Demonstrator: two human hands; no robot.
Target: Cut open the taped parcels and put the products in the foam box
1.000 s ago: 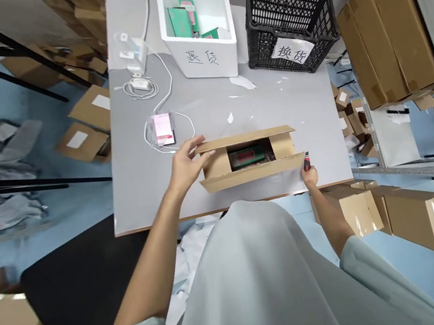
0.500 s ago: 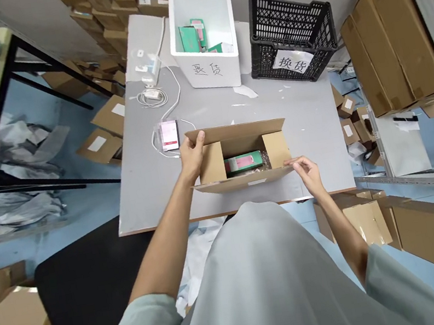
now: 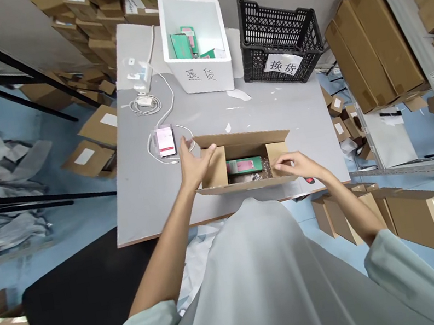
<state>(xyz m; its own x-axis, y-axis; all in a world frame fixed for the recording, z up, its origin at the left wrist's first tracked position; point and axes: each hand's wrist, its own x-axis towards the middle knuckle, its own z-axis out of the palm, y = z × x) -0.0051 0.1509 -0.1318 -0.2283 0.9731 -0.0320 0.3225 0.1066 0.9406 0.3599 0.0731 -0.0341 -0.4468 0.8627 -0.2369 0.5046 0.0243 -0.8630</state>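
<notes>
An open cardboard box point(image 3: 246, 186) sits near the front edge of the grey table, its flaps spread. Inside lies a green and pink package point(image 3: 245, 165) with clear bubble wrap point(image 3: 267, 168) beside it. At the box's left end is my left hand point(image 3: 196, 163), fingers apart and thumb over the left flap, holding nothing. My right hand point(image 3: 294, 163) is at the right flap, with its fingers curled and pressed together; whatever may be between the fingertips is too small to make out.
Behind the box stand a white foam bin point(image 3: 206, 75) holding green packages and a black crate point(image 3: 280, 41). A phone point(image 3: 166, 141) and white cable point(image 3: 145, 105) lie at the left. A small red and black object point(image 3: 310, 181) lies by the right wrist.
My left hand has let go of the back flap and spread its fingers. My right hand has moved inward over the right flap. The small red and black object has come into view.
</notes>
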